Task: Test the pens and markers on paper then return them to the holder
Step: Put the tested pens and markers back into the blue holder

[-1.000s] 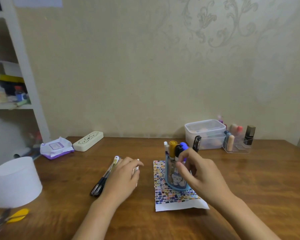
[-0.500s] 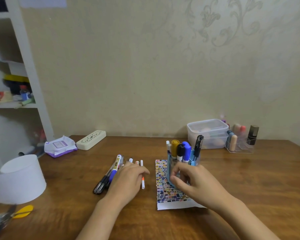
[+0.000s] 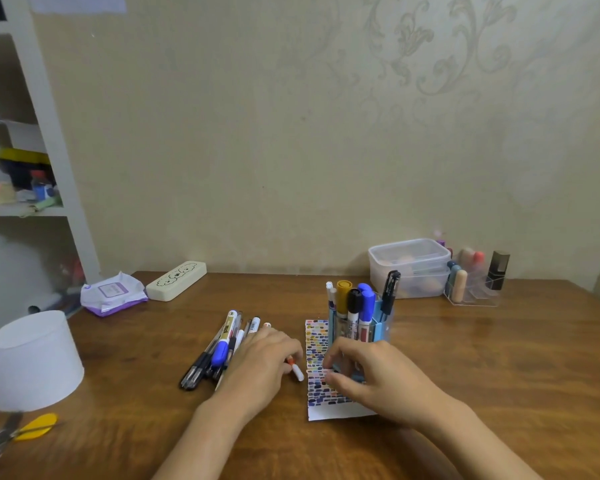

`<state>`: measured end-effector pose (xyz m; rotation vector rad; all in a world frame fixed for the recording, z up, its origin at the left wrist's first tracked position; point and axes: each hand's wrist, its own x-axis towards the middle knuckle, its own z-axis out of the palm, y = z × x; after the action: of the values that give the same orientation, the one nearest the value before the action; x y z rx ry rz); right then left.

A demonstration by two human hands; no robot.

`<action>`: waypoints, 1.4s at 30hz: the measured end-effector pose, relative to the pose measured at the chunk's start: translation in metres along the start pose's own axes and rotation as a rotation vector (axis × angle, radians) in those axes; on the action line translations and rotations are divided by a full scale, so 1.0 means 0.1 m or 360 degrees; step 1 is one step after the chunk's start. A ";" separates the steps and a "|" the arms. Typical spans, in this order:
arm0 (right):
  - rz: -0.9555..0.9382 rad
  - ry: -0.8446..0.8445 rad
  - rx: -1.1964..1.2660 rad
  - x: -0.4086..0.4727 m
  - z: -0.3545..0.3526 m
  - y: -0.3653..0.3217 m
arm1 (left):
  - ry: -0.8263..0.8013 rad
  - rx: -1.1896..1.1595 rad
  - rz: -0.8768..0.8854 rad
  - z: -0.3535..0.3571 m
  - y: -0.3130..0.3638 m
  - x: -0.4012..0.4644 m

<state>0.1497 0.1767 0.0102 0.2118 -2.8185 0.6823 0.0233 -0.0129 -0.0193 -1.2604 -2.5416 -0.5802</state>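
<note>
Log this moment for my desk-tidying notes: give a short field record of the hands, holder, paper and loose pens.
left hand: rests on loose pens, orange-and-white pen under the fingers
right hand: fingers curled around the holder's base
blue pen holder: upright on the paper, holds several markers and pens
white paper with coloured test marks: flat on brown wooden desk
loose pens: lying left of the paper

A wipes packet (image 3: 113,294), cream case (image 3: 176,280), lidded tub (image 3: 409,266) and white cylinder (image 3: 32,360) sit on the desk (image 3: 499,358).
</note>
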 end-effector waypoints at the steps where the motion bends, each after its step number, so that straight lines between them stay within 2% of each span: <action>1: -0.0001 -0.0002 0.0001 0.00 0.01 0.00 | 0.0031 -0.0031 0.0021 -0.01 0.03 0.00; 5: -0.0028 0.0089 -0.0004 0.00 0.01 -0.01 | 0.0246 -0.0208 0.0130 -0.01 0.11 0.01; 12: -0.0063 0.0463 0.0103 -0.02 0.00 -0.05 | 0.0388 -0.0488 0.0252 -0.01 0.24 0.02; 15: -0.0026 0.0561 0.0240 -0.01 -0.01 -0.07 | 0.0422 -0.0570 0.0219 0.00 0.31 0.00; 20: 0.0104 0.0892 0.0614 -0.02 -0.25 -0.03 | 0.0534 -0.0902 0.0046 -0.06 0.44 0.00; 22: 0.0104 0.0958 0.0726 -0.03 -0.37 0.00 | 0.0542 -0.0855 0.0026 -0.06 0.45 0.03; 24: 0.0096 0.1018 0.0827 -0.04 -0.42 0.02 | 0.0440 -0.0807 0.0019 -0.03 0.46 0.06; 28: 0.0110 0.1134 0.0816 -0.05 -0.47 0.07 | 0.0297 -0.0660 0.0029 0.04 0.49 0.10; 34: 0.0073 0.1183 0.0749 -0.07 -0.51 0.08 | 0.0362 -0.0740 0.0076 0.03 0.49 0.09; 39: 0.0060 0.1290 0.0738 -0.09 -0.58 0.11 | 0.0555 -0.0775 0.0106 -0.02 0.51 0.06; 42: 0.0011 0.1352 0.0812 -0.09 -0.60 0.12 | 0.0489 -0.0737 0.0049 0.00 0.48 0.06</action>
<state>0.1681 0.2160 0.0550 -0.0147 -1.8146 1.1502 0.0576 0.0174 -0.0050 -1.2225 -2.1981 -1.3010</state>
